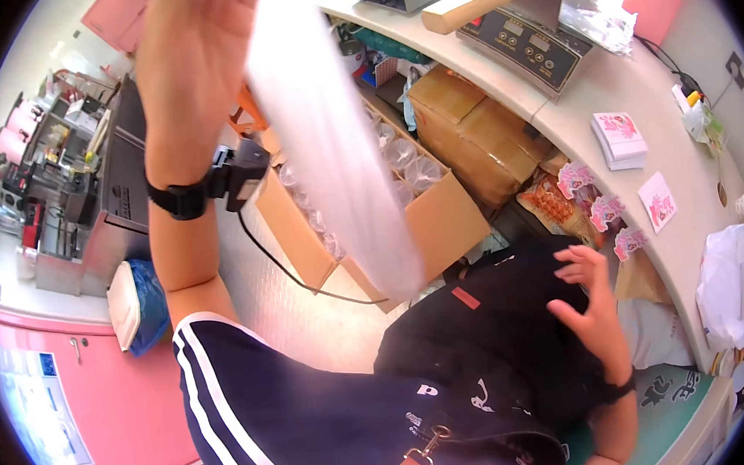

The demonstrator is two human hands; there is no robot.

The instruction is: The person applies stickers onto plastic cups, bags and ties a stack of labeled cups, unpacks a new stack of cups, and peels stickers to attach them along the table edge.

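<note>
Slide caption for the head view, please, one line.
Left hand raised at a long, blurred white item; right hand open; carton of clear cups below.

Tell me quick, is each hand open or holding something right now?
Left hand: can't tell; fingertips out of view, with a long, blurry white thing right by it.
Right hand: open, holding nothing.

Showed a long, narrow, whitish plastic bag (pixel 330 140), blurred by motion. Slanted from the top edge of view, alongside the raised left hand (pixel 201 54), down to a rounded lower end. Hid part of an open cardboard box (pixel 446 227).
</note>
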